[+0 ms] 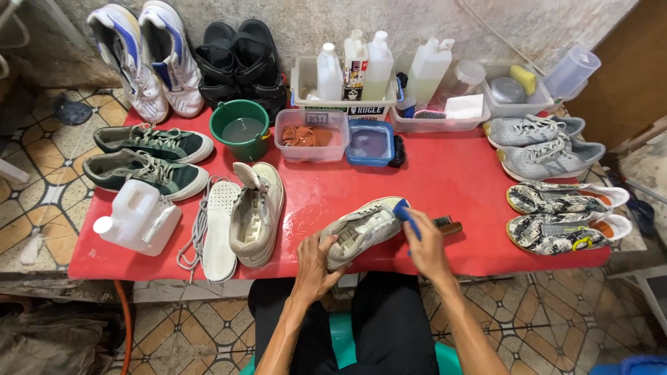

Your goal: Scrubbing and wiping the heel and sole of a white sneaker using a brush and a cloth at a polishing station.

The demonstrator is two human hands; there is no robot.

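Observation:
My left hand (317, 262) grips the heel end of a worn cream sneaker (361, 229), holding it tilted over the front edge of the red table (445, 180). A blue-handled brush (407, 217) is in my right hand (425, 246), pressed against the sneaker's toe end. The matching cream sneaker (257, 212) lies on the table to the left, without laces, beside a white insole (220, 229) and loose laces (197, 229). A dark wooden brush (446, 224) rests on the table just right of my right hand.
A green bucket (242, 128), a clear tub (312, 135) and a blue tub (370, 142) stand at mid-table. Trays of white bottles (379, 66) line the back. Green sneakers (149, 156), a white jug (137, 215), grey sneakers (542, 142) and patterned sneakers (566, 212) fill the sides.

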